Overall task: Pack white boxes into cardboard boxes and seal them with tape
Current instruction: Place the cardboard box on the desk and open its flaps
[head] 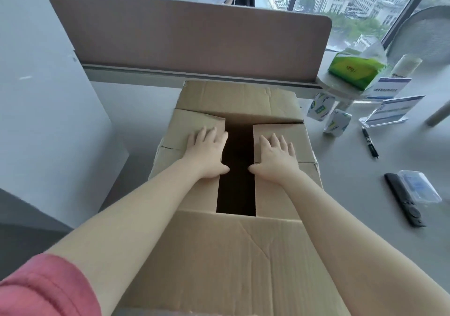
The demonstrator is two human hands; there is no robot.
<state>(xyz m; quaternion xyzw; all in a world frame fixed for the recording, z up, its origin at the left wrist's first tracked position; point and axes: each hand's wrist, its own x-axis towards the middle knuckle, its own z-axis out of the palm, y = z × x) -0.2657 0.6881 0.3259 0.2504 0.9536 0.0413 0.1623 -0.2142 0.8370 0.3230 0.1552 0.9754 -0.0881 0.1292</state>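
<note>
A large brown cardboard box [219, 254] stands on the grey desk in front of me. Its two side flaps are folded down, with a dark gap [237, 169] left between them. My left hand [207, 152] presses flat on the left flap, fingers straight. Flat on the right flap lies my right hand [276, 155], thumb at the gap's edge. The near flap and the far flap [238, 96] lie outward. The box's inside is dark and nothing in it shows. No tape is visible.
Right of the box lie two small white packets [320, 106], a black pen [370, 142], a black remote [404, 198], a clear plastic case [418, 185], a sign holder [394, 111] and a green tissue pack [355, 71]. A brown divider panel [185, 35] runs behind. A person stands beyond it.
</note>
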